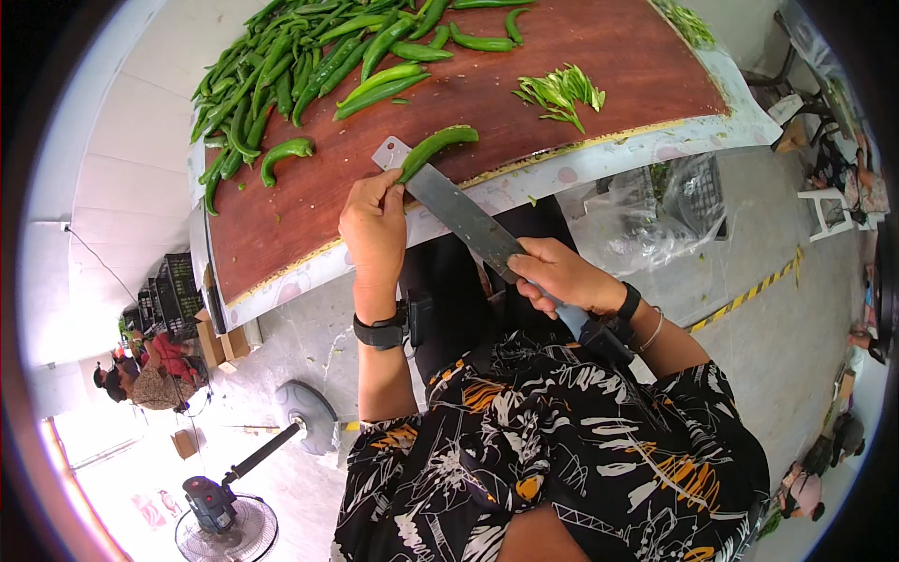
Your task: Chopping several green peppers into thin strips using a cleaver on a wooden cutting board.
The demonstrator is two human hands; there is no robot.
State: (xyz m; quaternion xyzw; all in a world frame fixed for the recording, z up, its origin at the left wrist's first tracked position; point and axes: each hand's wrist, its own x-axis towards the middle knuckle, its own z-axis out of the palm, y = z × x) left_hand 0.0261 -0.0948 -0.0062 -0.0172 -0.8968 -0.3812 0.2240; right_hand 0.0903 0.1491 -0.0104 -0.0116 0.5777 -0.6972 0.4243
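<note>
Between the fingertips of my left hand [372, 225] is one end of a curved green chili pepper [440, 150], its other end pointing away to the right. My right hand [562, 273] grips the grey handle of a kitchen knife [464, 215]. The long metal blade slants up to the left, and its far end with small holes lies beside the pepper and my left fingers, over the near edge of the red-brown board [618, 47]. Whether the blade touches the pepper I cannot tell.
Whole green chilies [290, 66] are heaped at the board's far left. A small pile of cut chili pieces [562, 92] lies to the right. Crates under clear plastic [655, 211] stand below the table. At lower left are a standing fan [225, 525] and a person [159, 375].
</note>
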